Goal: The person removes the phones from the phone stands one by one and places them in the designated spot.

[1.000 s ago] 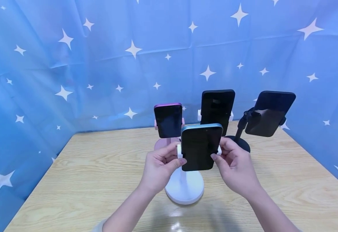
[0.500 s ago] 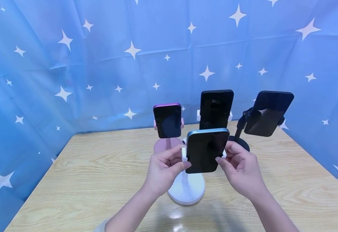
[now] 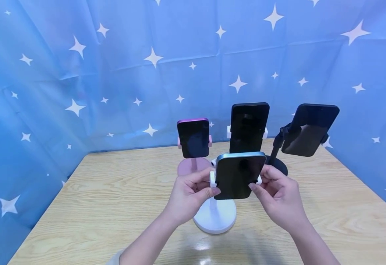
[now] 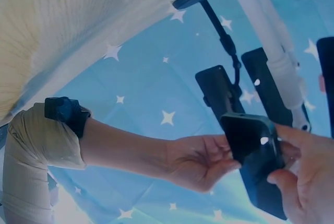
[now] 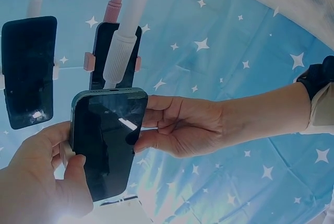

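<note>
Blue-rimmed phone (image 3: pixel 240 176) sat in a white stand (image 3: pixel 214 220); left hand (image 3: pixel 189 195) and right hand (image 3: pixel 281 198) each pinched one side of it.

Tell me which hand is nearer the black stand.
The right hand: it is in front of the black stand, by the right side of the blue phone; the left hand is farther left, by its other side.

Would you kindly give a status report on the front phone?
Left hand, right hand gripping opposite sides. Blue-edged phone in white stand. Black phone directly behind.
</note>
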### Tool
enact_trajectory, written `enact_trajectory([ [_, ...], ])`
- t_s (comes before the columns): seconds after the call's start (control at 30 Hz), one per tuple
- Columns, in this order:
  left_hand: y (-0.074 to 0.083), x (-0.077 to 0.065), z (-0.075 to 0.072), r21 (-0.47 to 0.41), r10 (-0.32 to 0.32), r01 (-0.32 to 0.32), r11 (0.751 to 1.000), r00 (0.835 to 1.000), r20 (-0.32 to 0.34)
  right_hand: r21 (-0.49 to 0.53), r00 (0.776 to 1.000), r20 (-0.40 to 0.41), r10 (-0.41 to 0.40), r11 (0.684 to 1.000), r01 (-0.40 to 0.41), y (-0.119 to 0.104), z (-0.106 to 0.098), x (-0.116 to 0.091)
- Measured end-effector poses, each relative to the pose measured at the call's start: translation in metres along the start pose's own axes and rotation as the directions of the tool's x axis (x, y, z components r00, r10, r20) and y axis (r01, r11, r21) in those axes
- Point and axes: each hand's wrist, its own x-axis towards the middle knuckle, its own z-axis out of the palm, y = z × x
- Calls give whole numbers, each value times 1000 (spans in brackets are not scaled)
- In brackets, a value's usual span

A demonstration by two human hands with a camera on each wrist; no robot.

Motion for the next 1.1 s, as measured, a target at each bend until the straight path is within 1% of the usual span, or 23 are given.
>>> enact_trajectory([
  [0.17,2,1,-3,43,-18,16,999,999,39,50,1000,0,-10,999,10,3,0,-1],
  [0.4,3,1,-4,51,-33,31,998,998,48,58,1000,5,-9,998,9,4,-1,-1],
  [0.53,3,1,-5,61,-32,29,998,998,56,73,1000,13,-5,997,4,3,-1,-1],
  [0.6,3,1,-5,68,-34,30,997,998,60,62,1000,19,-2,998,1,2,-2,-1],
  [0.7,3,1,-6,86,-30,25,996,998,62,18,999,31,9,1000,-10,-1,-3,-1],
  [0.83,5,1,-7,111,-7,2,994,999,44,-14,998,62,19,1000,-18,-4,-5,-1],
  [0.97,8,3,-12,169,56,-60,984,998,25,-49,995,92,31,998,-27,-9,-6,1],
  [1.03,10,5,-14,201,95,-103,974,994,50,-89,994,99,41,996,-32,-11,-7,1],
  [1.1,12,7,-17,234,135,-154,960,986,95,-129,994,93,56,991,-43,-15,-7,2],
])
